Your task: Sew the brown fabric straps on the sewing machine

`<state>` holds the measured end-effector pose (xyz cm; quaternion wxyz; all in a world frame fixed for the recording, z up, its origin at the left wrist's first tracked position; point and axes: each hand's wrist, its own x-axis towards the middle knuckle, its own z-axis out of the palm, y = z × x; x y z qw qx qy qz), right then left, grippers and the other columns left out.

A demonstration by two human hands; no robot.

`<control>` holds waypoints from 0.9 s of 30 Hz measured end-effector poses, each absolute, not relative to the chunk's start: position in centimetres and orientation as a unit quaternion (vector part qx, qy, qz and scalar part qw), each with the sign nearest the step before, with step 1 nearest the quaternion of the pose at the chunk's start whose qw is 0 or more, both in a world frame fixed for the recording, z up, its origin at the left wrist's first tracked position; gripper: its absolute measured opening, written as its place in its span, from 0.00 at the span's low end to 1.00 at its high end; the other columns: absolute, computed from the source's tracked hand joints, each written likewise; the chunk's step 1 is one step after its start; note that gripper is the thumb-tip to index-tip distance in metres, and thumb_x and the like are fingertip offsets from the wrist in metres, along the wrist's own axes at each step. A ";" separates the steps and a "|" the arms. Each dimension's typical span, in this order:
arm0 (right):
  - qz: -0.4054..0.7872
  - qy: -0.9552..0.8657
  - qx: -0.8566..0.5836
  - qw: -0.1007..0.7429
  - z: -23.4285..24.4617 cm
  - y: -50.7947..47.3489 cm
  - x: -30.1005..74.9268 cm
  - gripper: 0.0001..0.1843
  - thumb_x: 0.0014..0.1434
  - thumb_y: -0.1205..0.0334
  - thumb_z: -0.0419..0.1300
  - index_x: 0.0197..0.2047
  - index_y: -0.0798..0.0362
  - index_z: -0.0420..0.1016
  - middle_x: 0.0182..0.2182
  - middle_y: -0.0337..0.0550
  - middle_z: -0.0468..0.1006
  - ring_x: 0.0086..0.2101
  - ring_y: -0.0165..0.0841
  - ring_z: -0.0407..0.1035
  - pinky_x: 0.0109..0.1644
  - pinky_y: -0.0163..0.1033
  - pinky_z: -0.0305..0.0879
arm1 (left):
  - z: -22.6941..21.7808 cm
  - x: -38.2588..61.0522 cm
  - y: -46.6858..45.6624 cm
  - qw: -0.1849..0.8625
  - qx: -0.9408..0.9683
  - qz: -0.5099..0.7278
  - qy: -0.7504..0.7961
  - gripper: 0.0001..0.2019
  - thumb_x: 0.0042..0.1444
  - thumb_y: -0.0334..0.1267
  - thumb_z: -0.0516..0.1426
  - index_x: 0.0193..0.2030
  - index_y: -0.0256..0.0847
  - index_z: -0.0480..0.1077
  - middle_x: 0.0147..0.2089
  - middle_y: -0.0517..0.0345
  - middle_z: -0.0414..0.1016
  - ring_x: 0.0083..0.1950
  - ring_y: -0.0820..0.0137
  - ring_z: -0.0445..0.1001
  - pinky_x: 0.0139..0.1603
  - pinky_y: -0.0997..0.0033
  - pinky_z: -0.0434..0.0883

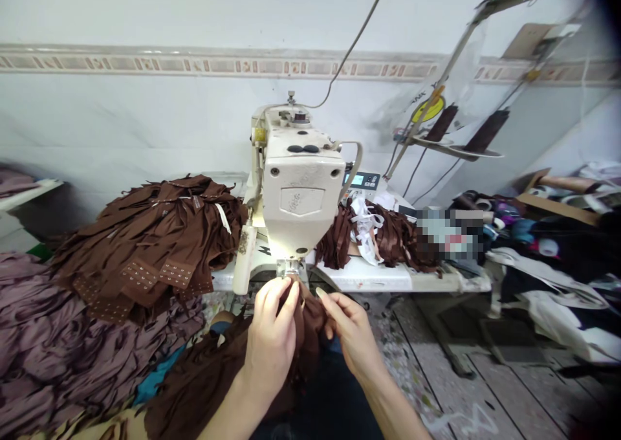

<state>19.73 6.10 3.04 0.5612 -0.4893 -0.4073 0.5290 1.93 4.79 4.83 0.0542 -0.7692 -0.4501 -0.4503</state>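
Sewing machine [301, 187], cream-coloured and scuffed, seen end-on at the centre of the desk [373, 277]; its head overhangs the work and hides the surface behind. A pale bar [245, 262] hangs at its left side. Left of the machine lies a high pile of brown strips [160, 226], several with broad ends bearing rows of small metallic dots; below it spreads a heap of mauve fabric [92, 356], with a fold of turquoise cloth [158, 375] at its edge. Right of the machine are a control panel [361, 180] with a lit screen, and a brown bundle [395, 230] with white ribbon [366, 223] lying against it. Farther right, two dark spools [488, 131] stand on a thread stand [466, 150], near a plastic bag [429, 109] printed with a yellow face. An area at the desk's right end is pixelated and cannot be read.

The brown fabric [310, 327] in hand runs from just beneath the needle area down between the two hands; it is soft, plain and gathered into loose folds. The left hand [272, 336] has its fingers drawn together on the fabric's upper end, close to the machine, partly covering it. The right hand [356, 336] is beside the folds, index finger extended, the others curled; whether these fingers grip the fabric cannot be told.
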 end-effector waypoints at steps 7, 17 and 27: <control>0.489 -0.456 -0.475 0.573 3.7 3.4 17.8 0.29 0.65 0.36 0.67 0.27 0.52 0.71 0.32 0.42 0.79 0.19 0.25 0.64 0.23 0.33 0.60 | 5.4 -0.9 3.8 -0.191 -0.664 -0.486 -0.536 0.14 0.71 0.39 0.60 0.61 0.45 0.71 0.53 0.50 0.80 0.54 0.63 0.82 0.54 0.63 0.81; 0.644 -0.393 -0.391 0.527 5.2 3.6 15.8 0.35 0.49 0.43 0.81 0.30 0.48 0.57 0.29 0.31 0.71 0.22 0.25 0.66 0.22 0.29 0.64 | 6.2 0.0 6.2 -0.470 -0.533 -0.489 -0.507 0.18 0.65 0.53 0.64 0.36 0.38 0.78 0.31 0.59 0.78 0.33 0.69 0.75 0.37 0.72 0.73; 0.411 -0.584 -0.456 0.531 9.7 4.3 20.4 0.09 0.59 0.54 0.76 0.41 0.48 0.90 0.28 0.43 0.83 0.21 0.31 0.68 0.23 0.36 0.61 | 5.4 -0.3 1.8 -0.390 -0.618 -0.454 -0.510 0.17 0.64 0.42 0.65 0.58 0.42 0.76 0.29 0.67 0.69 0.29 0.73 0.69 0.33 0.77 0.69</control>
